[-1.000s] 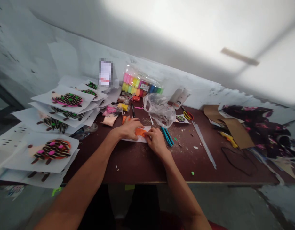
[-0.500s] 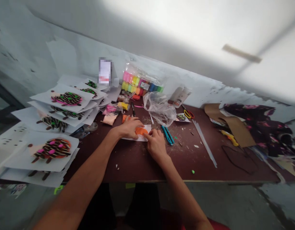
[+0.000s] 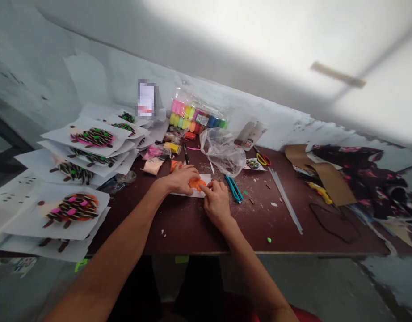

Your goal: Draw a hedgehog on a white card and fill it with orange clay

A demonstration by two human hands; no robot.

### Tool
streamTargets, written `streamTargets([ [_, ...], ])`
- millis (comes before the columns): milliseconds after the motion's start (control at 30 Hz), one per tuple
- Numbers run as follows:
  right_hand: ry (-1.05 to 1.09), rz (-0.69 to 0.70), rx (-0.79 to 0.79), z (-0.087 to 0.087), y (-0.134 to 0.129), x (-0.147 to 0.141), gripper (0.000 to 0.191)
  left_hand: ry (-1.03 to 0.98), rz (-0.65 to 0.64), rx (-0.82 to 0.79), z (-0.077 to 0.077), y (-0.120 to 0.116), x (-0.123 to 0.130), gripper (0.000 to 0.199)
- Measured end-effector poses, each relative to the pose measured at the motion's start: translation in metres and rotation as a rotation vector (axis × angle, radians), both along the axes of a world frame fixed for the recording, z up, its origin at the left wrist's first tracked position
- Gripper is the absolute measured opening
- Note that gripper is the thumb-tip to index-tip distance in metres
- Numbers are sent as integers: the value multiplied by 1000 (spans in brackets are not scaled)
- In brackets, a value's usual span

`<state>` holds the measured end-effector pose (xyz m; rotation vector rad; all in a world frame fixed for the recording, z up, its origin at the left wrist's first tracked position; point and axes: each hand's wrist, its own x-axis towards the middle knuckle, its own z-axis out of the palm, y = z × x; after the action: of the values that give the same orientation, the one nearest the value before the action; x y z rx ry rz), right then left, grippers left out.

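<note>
A flattened patch of orange modelling clay (image 3: 197, 184) lies on a small sheet of white paper (image 3: 207, 178) at the middle of the table. My left hand (image 3: 183, 180) rests over the paper's left part, thumb and fingers apart around the clay, and hides that end of it. From the right, my right hand (image 3: 217, 201) touches the clay with its outstretched index finger, the other fingers bent. Neither hand grips anything. A packet of orange clay (image 3: 174, 166) sits just behind my left hand, and a blue cutter (image 3: 234, 189) lies right of my right hand.
Papers with hedgehog figures (image 3: 70, 210) are stacked at the left. Behind lie a black marker (image 3: 186, 153), a clear plastic bag (image 3: 224, 152) and a colourful clay set (image 3: 195, 117). Scissors (image 3: 262, 158), clear sticks (image 3: 286, 201) and a yellow glue gun (image 3: 319, 192) are to the right.
My right index finger has shifted slightly left across the clay, and the right hand has moved a little with it. My left hand stays in place on the paper.
</note>
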<state>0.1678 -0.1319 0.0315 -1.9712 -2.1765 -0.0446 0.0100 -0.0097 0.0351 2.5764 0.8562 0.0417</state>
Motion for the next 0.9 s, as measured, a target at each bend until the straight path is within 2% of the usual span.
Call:
streamTargets([
  [233, -35, 83, 4, -2, -3, -7, 31, -10, 4, 5, -1, 0, 1, 49],
  [433, 31, -86, 72, 0, -3, 6, 37, -1, 15, 5, 1, -2, 0, 65],
  [733, -160, -7, 29, -2, -7, 5, 34, 13, 13, -2, -1, 0, 0, 66],
  [900, -117, -30, 42, -5, -8, 9, 31, 13, 5, 2, 2, -2, 0, 61],
])
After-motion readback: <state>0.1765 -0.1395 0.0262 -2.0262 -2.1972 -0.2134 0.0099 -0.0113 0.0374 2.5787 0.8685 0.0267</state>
